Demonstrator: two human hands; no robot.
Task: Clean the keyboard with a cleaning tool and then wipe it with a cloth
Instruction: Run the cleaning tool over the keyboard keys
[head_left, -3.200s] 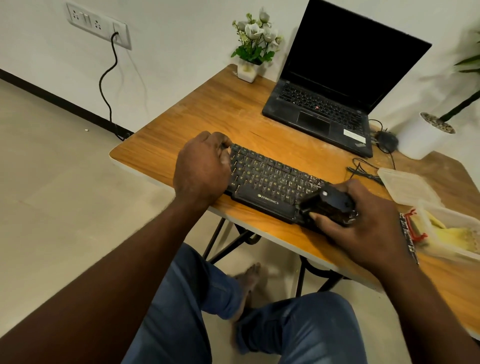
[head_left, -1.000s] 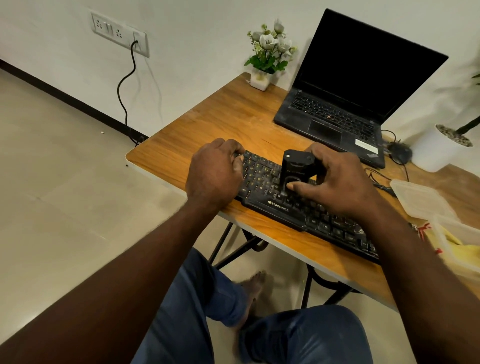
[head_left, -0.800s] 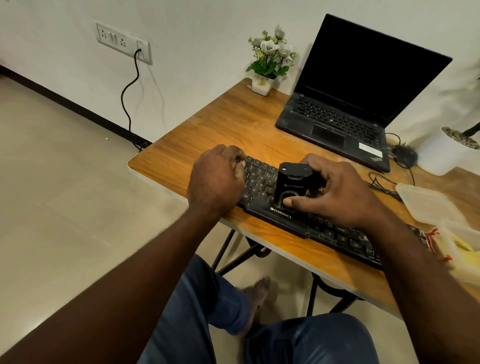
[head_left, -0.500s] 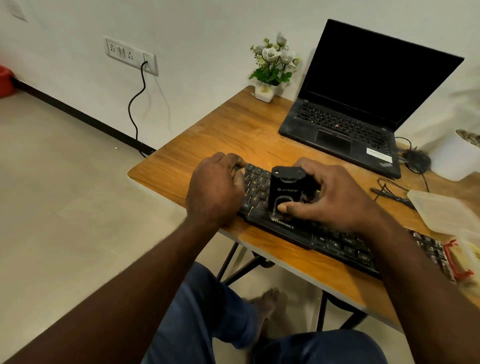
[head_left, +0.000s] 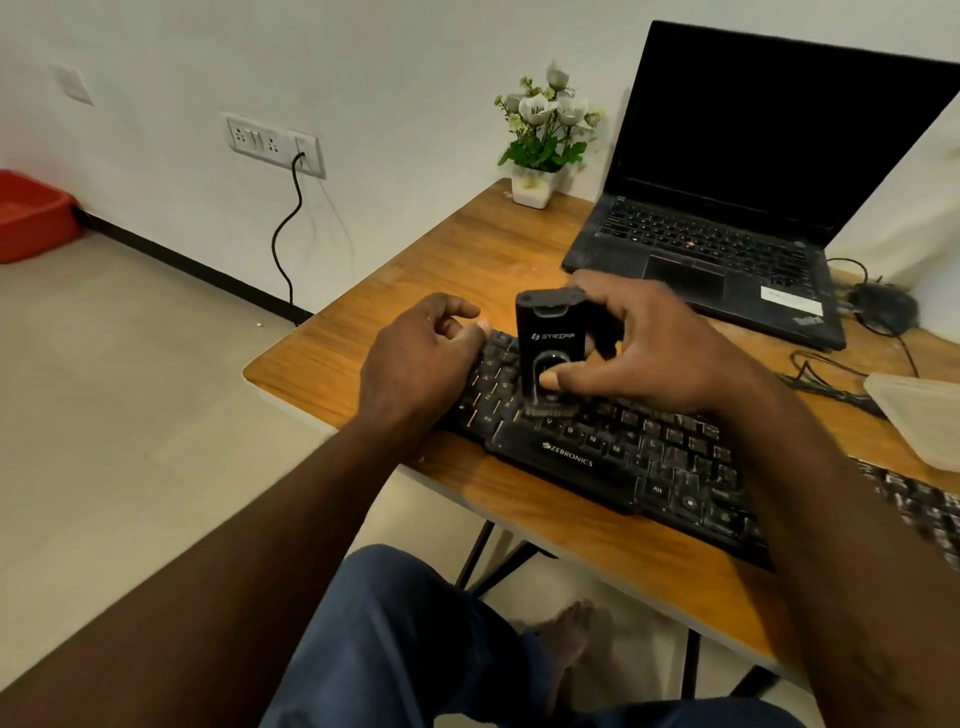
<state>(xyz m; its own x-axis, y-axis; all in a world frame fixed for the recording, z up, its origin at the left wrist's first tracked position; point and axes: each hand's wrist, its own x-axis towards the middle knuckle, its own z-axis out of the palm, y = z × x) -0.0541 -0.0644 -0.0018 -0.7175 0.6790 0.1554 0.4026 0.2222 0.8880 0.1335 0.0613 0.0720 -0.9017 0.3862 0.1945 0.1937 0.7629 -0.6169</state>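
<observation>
Here the keyboard (head_left: 597, 452) lies slantwise along the near edge of the wooden table (head_left: 457, 260), with its right end passing under the right forearm. The cleaning tool (head_left: 550, 338) stands upright on the left-middle keys, bristle end down, probably so the brush reaches between them. The right hand (head_left: 660, 353) pinches it, thumb on the front face and fingers curled behind, a hold that suits short scrubbing strokes. The left hand (head_left: 415, 364) rests with curled fingers on the keyboard's left end, seemingly to steady it; whether it truly grips the edge I cannot tell. No cloth shows, so wiping looks not yet begun. Behind stand an open laptop (head_left: 727, 249) and a small flower pot (head_left: 532, 189).
</observation>
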